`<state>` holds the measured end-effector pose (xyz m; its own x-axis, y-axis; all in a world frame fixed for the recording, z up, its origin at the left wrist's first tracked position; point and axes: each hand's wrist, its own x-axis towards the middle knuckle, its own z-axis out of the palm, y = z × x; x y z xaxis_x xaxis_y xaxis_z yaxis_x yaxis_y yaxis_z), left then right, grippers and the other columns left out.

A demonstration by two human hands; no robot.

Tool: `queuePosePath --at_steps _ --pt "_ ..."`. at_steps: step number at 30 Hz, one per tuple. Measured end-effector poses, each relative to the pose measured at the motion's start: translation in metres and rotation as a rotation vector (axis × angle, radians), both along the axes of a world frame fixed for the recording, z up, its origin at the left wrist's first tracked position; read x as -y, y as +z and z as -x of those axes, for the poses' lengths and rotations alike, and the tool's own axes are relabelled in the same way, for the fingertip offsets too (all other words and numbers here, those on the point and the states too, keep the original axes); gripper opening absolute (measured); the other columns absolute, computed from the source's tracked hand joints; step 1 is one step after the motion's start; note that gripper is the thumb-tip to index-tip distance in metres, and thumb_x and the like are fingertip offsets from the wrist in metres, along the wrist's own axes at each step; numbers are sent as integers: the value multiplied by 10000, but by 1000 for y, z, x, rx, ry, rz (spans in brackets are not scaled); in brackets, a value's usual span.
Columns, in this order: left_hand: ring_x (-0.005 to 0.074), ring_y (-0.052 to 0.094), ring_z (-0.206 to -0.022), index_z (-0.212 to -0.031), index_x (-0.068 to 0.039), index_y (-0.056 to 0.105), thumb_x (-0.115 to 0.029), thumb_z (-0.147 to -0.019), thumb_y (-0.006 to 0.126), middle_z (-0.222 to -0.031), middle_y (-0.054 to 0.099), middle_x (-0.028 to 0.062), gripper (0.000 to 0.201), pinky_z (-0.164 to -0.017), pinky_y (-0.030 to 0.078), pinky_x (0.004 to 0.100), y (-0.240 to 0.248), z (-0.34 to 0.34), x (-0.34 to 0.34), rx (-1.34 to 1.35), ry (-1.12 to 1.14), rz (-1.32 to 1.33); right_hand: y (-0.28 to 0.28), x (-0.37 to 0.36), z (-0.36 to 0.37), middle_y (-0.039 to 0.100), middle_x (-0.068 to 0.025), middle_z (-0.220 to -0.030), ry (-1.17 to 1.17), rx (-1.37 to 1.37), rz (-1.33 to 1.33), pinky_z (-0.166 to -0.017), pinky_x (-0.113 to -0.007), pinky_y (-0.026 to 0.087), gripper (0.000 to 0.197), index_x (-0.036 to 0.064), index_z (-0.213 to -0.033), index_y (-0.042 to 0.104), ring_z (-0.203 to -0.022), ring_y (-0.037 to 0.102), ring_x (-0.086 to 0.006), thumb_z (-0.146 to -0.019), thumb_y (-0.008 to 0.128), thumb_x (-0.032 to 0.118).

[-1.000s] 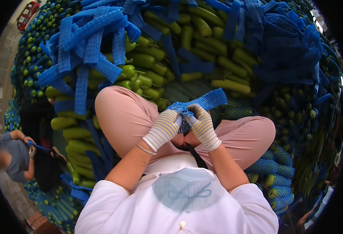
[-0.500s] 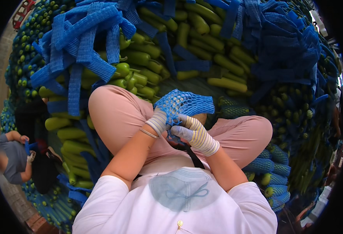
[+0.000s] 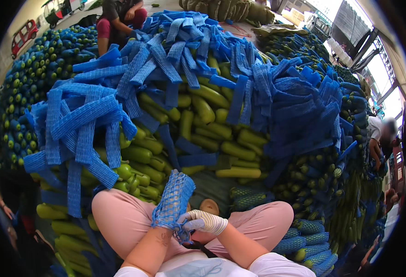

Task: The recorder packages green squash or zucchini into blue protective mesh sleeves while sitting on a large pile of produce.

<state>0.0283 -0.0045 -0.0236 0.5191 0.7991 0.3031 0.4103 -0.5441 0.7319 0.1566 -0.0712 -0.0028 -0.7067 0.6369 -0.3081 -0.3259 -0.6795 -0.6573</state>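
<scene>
A blue net sleeve [image 3: 179, 187] is pulled over my left hand [image 3: 169, 207] down to the wrist. Its mesh hides the fingers, so their pose is unclear. My right hand [image 3: 204, 220], in a striped glove, pinches the bunched edge of the sleeve beside my left wrist. Both hands are over my lap, between my crossed legs. Just beyond my knees lie bare, long green gourds [image 3: 140, 154], some with their stems toward me. At my right knee rest several gourds in blue nets [image 3: 308, 240].
Flat blue net sleeves are heaped at the left [image 3: 85, 115] and right [image 3: 295, 106] over the gourds. Netted gourds are stacked at the far left [image 3: 23, 106]. One person [image 3: 120, 18] crouches behind the heap; another [image 3: 378, 138] is at the right. A red vehicle [image 3: 24, 37] stands far left.
The view has tilted up, showing the far heap and people. The net sleeve, earlier spread to the right over both hands, now points away from me around my left hand.
</scene>
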Motion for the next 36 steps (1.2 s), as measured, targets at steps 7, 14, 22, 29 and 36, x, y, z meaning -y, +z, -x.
queuePosePath --at_steps 7,14,22,29,36 --pt "185 528 -1030 -1399 -25 210 -84 -892 510 -1161 536 130 592 -887 437 295 3 -17 4 196 160 420 -207 -101 -52 550 -172 -1133 -765 494 614 -807 -456 490 450 48 -1206 457 -974 571 -324 -825 603 238" --pt "176 555 -925 -1415 -43 182 -118 -870 569 -1084 554 104 673 -828 460 278 -8 -30 6 272 438 1027 -251 -179 0 455 -154 -1298 -901 529 737 -936 -508 386 737 93 -1292 416 -1148 455 -377 -705 734 406" --pt "207 579 -795 -1363 -5 252 -154 -790 659 -928 585 111 719 -738 482 326 -44 -38 10 217 405 958 -240 -160 -35 471 -147 -1264 -1009 420 691 -951 -511 375 759 106 -1294 395 -1089 493 -350 -684 740 396" --pt "446 480 -1092 -1290 1 409 -225 -719 659 -1206 475 295 664 -989 350 469 -66 -36 17 -38 451 541 -144 -44 -23 528 -140 -1232 -612 -493 755 -1021 -442 358 700 44 -1245 442 -1099 512 -317 -647 724 276" --pt "325 538 -1088 -1153 -46 571 -284 -762 572 -1195 548 185 458 -991 361 408 -32 -27 -7 -665 202 470 -110 -12 6 566 -124 -1198 -572 -425 711 -1002 -520 347 479 95 -1175 537 -1077 523 -333 -835 528 433"
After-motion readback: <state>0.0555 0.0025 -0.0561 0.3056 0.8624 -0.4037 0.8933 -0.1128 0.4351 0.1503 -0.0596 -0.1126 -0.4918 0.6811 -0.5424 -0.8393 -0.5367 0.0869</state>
